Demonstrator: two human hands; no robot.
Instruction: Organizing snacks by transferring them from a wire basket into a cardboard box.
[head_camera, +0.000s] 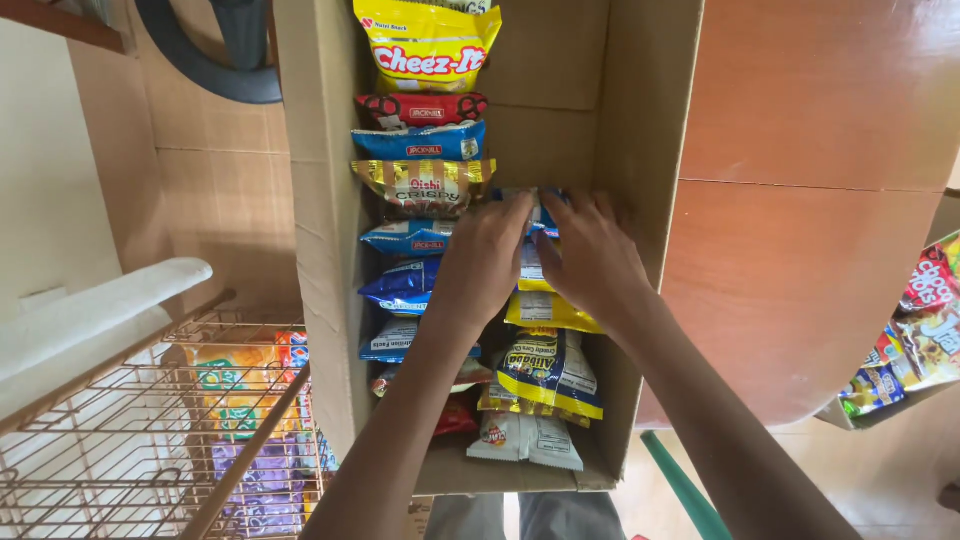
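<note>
At the near end of the cardboard box (330, 300), on the wooden bench (800, 150): white and yellow-blue snack packets (545, 385) stacked in the right row. Farther in, left hand (485, 265) and right hand (590, 255) side by side, fingers (520, 215) together and pressed down on a blue packet (540, 215) atop that row, clamped or merely resting, cannot tell. Alongside, left row of blue packets (405, 290), then gold, blue and red ones, a yellow bag (428, 45) farthest. Left of the box, a wire rack (150, 430).
</note>
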